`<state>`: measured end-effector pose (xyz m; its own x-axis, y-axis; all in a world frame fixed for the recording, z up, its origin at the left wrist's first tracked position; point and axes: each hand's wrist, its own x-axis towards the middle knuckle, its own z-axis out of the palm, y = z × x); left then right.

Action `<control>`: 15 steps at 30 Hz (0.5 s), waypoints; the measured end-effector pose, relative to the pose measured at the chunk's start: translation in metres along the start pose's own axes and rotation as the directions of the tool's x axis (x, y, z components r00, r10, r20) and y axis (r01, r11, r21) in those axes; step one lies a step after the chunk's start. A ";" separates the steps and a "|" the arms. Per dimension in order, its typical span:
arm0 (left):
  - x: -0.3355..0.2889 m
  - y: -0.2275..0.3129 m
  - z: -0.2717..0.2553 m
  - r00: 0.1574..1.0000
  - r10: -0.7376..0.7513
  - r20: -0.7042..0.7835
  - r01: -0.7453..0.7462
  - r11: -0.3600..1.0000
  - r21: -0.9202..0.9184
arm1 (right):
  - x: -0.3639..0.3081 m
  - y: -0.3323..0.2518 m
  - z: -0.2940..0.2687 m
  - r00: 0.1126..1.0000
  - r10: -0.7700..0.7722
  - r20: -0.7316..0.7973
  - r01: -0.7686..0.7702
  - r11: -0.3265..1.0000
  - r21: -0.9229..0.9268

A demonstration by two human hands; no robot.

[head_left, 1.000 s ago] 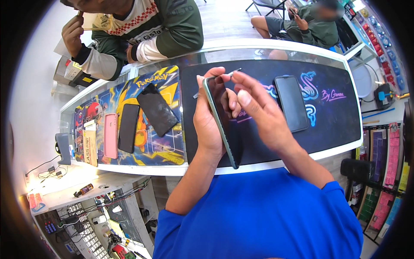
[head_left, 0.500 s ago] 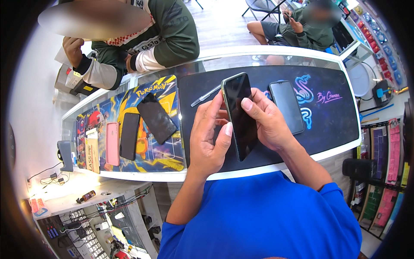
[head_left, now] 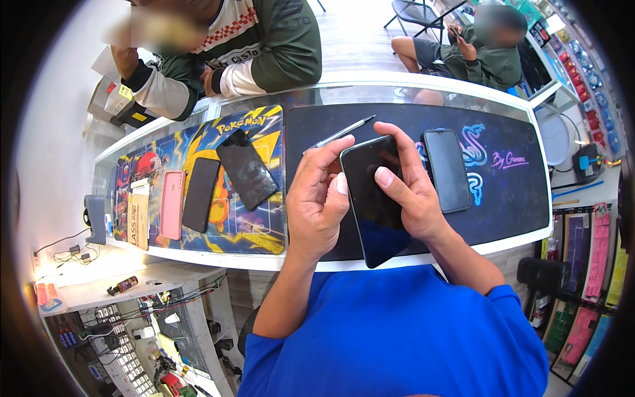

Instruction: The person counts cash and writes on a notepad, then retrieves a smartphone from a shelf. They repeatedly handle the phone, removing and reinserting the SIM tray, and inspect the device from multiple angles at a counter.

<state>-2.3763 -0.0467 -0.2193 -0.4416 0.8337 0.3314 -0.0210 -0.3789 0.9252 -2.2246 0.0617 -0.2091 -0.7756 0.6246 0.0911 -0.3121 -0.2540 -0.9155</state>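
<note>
Between my two hands I hold a smartphone (head_left: 372,218) with a dark screen facing up toward me, above the near part of a black mat (head_left: 311,218). My left hand (head_left: 317,198) grips its left edge, thumb along the side. My right hand (head_left: 413,198) wraps its right edge, and the thumb rests on the screen. A pen (head_left: 344,133) lies on the mat behind my left hand. Just right of my right hand lies a second smartphone (head_left: 447,171), screen up.
On a colourful mat (head_left: 264,231) at left lie two dark phones (head_left: 247,169) (head_left: 201,194), a pink phone case (head_left: 172,205) and a slim box (head_left: 138,215). A person in a green-and-white jacket (head_left: 278,53) leans on the counter's far edge. Another person (head_left: 493,56) sits farther back.
The phone in my hands has come lower and nearer to me, its screen turned more toward me. My right fingers have spread at its upper edge. The view has shifted slightly.
</note>
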 end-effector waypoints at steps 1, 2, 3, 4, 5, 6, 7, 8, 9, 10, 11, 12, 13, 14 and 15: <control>0.000 0.002 0.002 1.000 -0.023 0.007 0.023 0.999 -0.024 | -0.001 0.001 0.001 1.000 -0.019 -0.005 0.019 1.000 0.003; -0.001 0.004 0.004 1.000 -0.027 0.014 0.028 0.998 -0.057 | -0.001 0.001 0.001 1.000 -0.005 -0.006 0.005 0.999 0.035; -0.003 0.006 0.006 0.999 -0.031 0.021 0.033 0.995 -0.090 | 0.000 0.001 0.002 1.000 0.008 -0.007 -0.008 0.998 0.068; -0.004 0.007 0.007 0.999 -0.034 0.029 0.038 0.992 -0.123 | 0.000 0.000 0.003 1.000 0.022 -0.007 -0.021 0.995 0.100; -0.006 0.006 0.003 0.998 -0.039 0.039 0.043 0.994 -0.101 | 0.000 0.000 0.003 1.000 0.022 -0.002 -0.021 0.996 0.088; -0.007 0.006 0.003 0.999 -0.029 0.045 0.033 0.995 -0.094 | 0.000 -0.001 0.003 1.000 0.021 0.003 -0.022 0.997 0.076; -0.006 0.007 0.003 0.999 -0.019 0.050 0.023 0.996 -0.088 | 0.000 -0.001 0.003 1.000 0.021 0.008 -0.022 0.998 0.064; -0.006 0.007 0.003 0.999 -0.008 0.054 0.012 0.997 -0.081 | 0.000 -0.002 0.004 1.000 0.028 0.003 -0.028 0.997 0.078; -0.007 0.007 0.003 0.999 -0.015 0.047 0.019 0.997 -0.076 | 0.001 -0.002 0.005 0.999 0.034 -0.002 -0.034 0.995 0.092; -0.008 0.007 0.004 0.999 -0.023 0.039 0.025 0.997 -0.072 | 0.001 -0.002 0.006 0.999 0.041 -0.006 -0.040 0.994 0.105; -0.008 0.007 0.005 0.999 -0.026 0.033 0.028 0.997 -0.068 | 0.001 -0.002 0.006 0.999 0.039 -0.001 -0.039 0.994 0.103; -0.008 0.006 0.005 0.999 -0.023 0.024 0.025 0.996 -0.082 | 0.000 -0.002 0.006 0.999 0.038 0.004 -0.038 0.994 0.101; -0.009 0.003 0.006 1.000 -0.021 0.015 0.022 0.995 -0.095 | 0.000 -0.001 0.005 0.999 0.036 0.009 -0.037 0.994 0.099; -0.010 0.001 0.007 1.000 -0.019 0.006 0.020 0.994 -0.108 | -0.001 0.000 0.005 0.999 0.035 0.012 -0.035 0.996 0.086; -0.011 0.001 0.007 1.000 -0.030 -0.009 0.028 0.992 -0.124 | -0.001 0.000 0.004 0.999 0.033 0.015 -0.034 0.997 0.074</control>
<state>-2.3654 -0.0529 -0.2211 -0.4491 0.8408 0.3022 -0.1448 -0.4023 0.9040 -2.2265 0.0583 -0.2076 -0.7936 0.6047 0.0667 -0.3251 -0.3288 -0.8867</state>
